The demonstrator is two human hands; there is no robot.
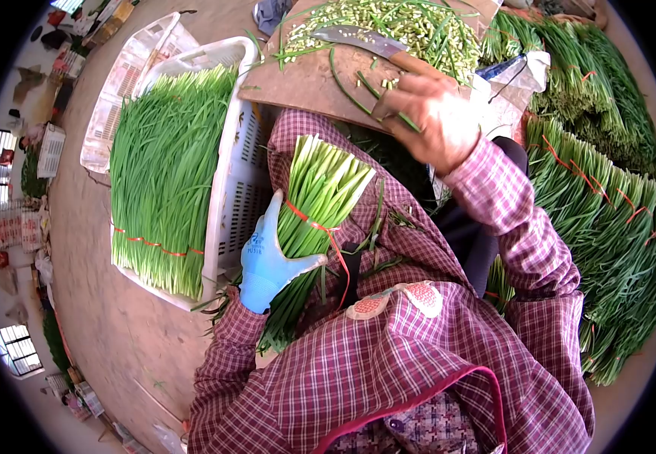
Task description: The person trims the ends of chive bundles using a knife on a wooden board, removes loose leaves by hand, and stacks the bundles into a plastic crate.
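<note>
My left hand (267, 265), in a blue glove, grips a bundle of garlic chives (309, 204) on my lap. A red tie circles the bundle, its loose end hanging down. The pale cut ends point up and away from me. My bare right hand (435, 125), slightly blurred, is over the board's near edge with its fingers curled. A green chive stalk (409, 122) passes between those fingers. Just beyond them, a knife (362, 38) with a wooden handle lies on the wooden board (297, 87), the handle end close to my knuckles.
Chopped stalk ends (388, 19) are heaped on the board. To the left, a white plastic crate (229, 129) holds chives packed in rows. Many tied chive bundles (607, 227) are piled at the right. A plastic bag (521, 79) sits beside the board.
</note>
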